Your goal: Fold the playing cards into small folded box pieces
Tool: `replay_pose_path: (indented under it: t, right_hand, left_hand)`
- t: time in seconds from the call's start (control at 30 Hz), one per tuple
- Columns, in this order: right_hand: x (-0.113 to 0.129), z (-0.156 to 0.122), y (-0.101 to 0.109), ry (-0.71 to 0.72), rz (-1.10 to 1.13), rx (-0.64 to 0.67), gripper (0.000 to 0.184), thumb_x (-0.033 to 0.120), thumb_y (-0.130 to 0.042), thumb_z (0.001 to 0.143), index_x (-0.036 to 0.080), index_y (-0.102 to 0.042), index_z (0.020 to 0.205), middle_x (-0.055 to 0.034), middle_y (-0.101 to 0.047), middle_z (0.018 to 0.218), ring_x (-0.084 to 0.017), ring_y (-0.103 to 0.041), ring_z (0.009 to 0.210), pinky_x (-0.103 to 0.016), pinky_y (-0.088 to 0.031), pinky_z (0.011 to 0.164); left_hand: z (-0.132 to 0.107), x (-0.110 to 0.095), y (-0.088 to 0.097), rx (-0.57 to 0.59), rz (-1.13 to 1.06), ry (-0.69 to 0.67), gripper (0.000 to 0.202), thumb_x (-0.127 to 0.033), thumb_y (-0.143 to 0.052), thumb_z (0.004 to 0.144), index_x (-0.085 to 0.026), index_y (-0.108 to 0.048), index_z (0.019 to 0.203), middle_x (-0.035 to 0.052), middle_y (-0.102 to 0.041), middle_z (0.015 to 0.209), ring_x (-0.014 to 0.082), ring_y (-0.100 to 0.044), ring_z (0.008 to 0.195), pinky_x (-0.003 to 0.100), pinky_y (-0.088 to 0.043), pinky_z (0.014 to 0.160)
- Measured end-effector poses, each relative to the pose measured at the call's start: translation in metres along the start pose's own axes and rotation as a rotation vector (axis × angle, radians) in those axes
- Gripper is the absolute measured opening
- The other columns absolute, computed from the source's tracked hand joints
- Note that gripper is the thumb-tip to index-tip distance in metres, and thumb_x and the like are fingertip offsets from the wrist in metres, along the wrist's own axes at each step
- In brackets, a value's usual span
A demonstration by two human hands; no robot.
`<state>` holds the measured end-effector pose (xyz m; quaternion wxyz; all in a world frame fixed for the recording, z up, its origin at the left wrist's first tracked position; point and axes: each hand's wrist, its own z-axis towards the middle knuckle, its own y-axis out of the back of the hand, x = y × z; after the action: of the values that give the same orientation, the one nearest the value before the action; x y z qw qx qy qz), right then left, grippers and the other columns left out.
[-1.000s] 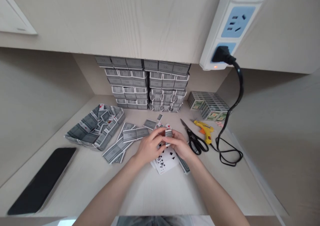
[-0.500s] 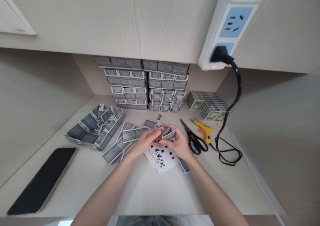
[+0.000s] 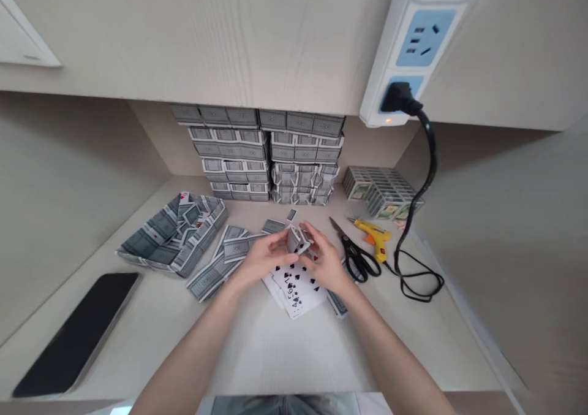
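Between my two hands is a small folded playing card [image 3: 296,241], held just above the table. My left hand [image 3: 265,257] grips its left side with thumb and fingers. On the other side, my right hand [image 3: 325,260] has its fingers curled round the card. Beneath them lies a fanned pile of playing cards [image 3: 297,292], face up with black spades showing. Left of my hands are several grey-backed card strips [image 3: 211,278], overlapping on the table. Part of the pile is hidden under my hands.
A tray made of cards [image 3: 195,249] holds loose folded pieces. Stacked card boxes [image 3: 305,151] stand at the back. Black scissors [image 3: 361,262] and a yellow glue gun [image 3: 377,237] lie right, near a black cable [image 3: 427,274]. A phone [image 3: 76,335] lies left; a power strip [image 3: 413,53] hangs above.
The folded card has turned and shifted left between my hands. My left fingers have moved up onto it, and both hands now hold it.
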<state>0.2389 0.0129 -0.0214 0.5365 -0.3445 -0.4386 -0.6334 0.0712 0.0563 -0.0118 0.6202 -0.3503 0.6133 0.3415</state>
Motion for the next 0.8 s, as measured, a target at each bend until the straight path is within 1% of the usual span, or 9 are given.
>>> replay_pose_path:
  t: [0.07, 0.13, 0.2, 0.27, 0.33, 0.43, 0.6, 0.8]
  right_hand:
    - [-0.003, 0.0008, -0.0005, -0.054, 0.154, -0.025, 0.057, 0.026, -0.06, 0.075, 0.022, -0.041, 0.129, -0.0114, -0.048, 0.129, -0.022, -0.048, 0.116, -0.039, -0.04, 0.096]
    - [-0.0038, 0.0019, -0.0012, -0.136, 0.255, -0.049, 0.046, 0.032, -0.06, 0.075, 0.02, -0.052, 0.119, -0.011, -0.056, 0.12, -0.023, -0.053, 0.11, -0.041, -0.041, 0.095]
    - [-0.0046, 0.0029, -0.0024, -0.249, 0.304, -0.081, 0.04, 0.036, -0.063, 0.072, 0.018, -0.06, 0.108, -0.01, -0.064, 0.109, -0.024, -0.059, 0.1, -0.042, -0.047, 0.089]
    - [-0.0067, 0.0035, -0.0035, -0.358, 0.319, -0.106, 0.04, 0.038, -0.066, 0.067, 0.016, -0.064, 0.1, -0.009, -0.068, 0.096, -0.024, -0.064, 0.087, -0.042, -0.053, 0.078]
    - [-0.0095, 0.0036, -0.0042, -0.423, 0.308, -0.121, 0.039, 0.036, -0.069, 0.063, 0.014, -0.065, 0.094, -0.0077, -0.07, 0.086, -0.023, -0.066, 0.077, -0.04, -0.055, 0.071]
    - [-0.0115, 0.0035, -0.0037, -0.454, 0.277, -0.129, 0.032, 0.033, -0.07, 0.061, 0.014, -0.065, 0.086, -0.0058, -0.07, 0.077, -0.021, -0.066, 0.069, -0.035, -0.057, 0.065]
    - [-0.0075, 0.0031, -0.0024, -0.465, 0.279, -0.117, 0.028, 0.028, -0.07, 0.06, 0.014, -0.064, 0.083, -0.0039, -0.069, 0.073, -0.019, -0.066, 0.065, -0.03, -0.056, 0.059]
    - [-0.0096, 0.0041, -0.0027, -0.505, 0.328, -0.1, 0.032, 0.032, -0.073, 0.056, 0.014, -0.064, 0.081, -0.0018, -0.067, 0.068, -0.017, -0.064, 0.061, -0.028, -0.056, 0.056]
  left_hand:
    - [0.0021, 0.0066, 0.001, -0.154, 0.172, -0.118, 0.07, -0.026, -0.072, 0.061, -0.016, -0.046, 0.124, 0.0113, -0.051, 0.126, 0.0238, -0.053, 0.109, 0.041, -0.042, 0.095]
    - [0.0022, 0.0111, 0.0016, -0.239, 0.427, -0.235, 0.066, -0.022, -0.069, 0.063, -0.02, -0.046, 0.125, 0.0082, -0.05, 0.128, 0.0233, -0.049, 0.113, 0.04, -0.042, 0.095]
    - [0.0006, 0.0121, 0.0013, -0.254, 0.656, -0.324, 0.062, -0.017, -0.065, 0.066, -0.024, -0.046, 0.125, 0.0055, -0.05, 0.127, 0.0223, -0.046, 0.117, 0.04, -0.039, 0.099]
    - [-0.0018, 0.0105, 0.0, -0.235, 0.793, -0.367, 0.061, -0.012, -0.06, 0.068, -0.024, -0.044, 0.126, 0.0044, -0.05, 0.128, 0.0209, -0.045, 0.118, 0.038, -0.036, 0.102]
    - [-0.0036, 0.0084, -0.0018, -0.206, 0.854, -0.378, 0.061, -0.009, -0.055, 0.07, -0.023, -0.042, 0.128, 0.004, -0.048, 0.129, 0.0194, -0.044, 0.119, 0.037, -0.035, 0.103]
    - [-0.0045, 0.0073, -0.0043, -0.169, 0.884, -0.377, 0.062, -0.005, -0.05, 0.07, -0.023, -0.04, 0.129, 0.0036, -0.045, 0.132, 0.0182, -0.042, 0.121, 0.035, -0.034, 0.104]
    - [-0.0035, 0.0092, -0.0051, -0.153, 0.895, -0.362, 0.066, -0.002, -0.047, 0.069, -0.022, -0.036, 0.131, 0.0036, -0.041, 0.135, 0.0183, -0.038, 0.124, 0.035, -0.031, 0.106]
    - [-0.0033, 0.0122, -0.0042, -0.158, 0.9, -0.354, 0.068, -0.001, -0.046, 0.068, -0.024, -0.036, 0.131, 0.0028, -0.04, 0.136, 0.0182, -0.038, 0.124, 0.035, -0.031, 0.106]
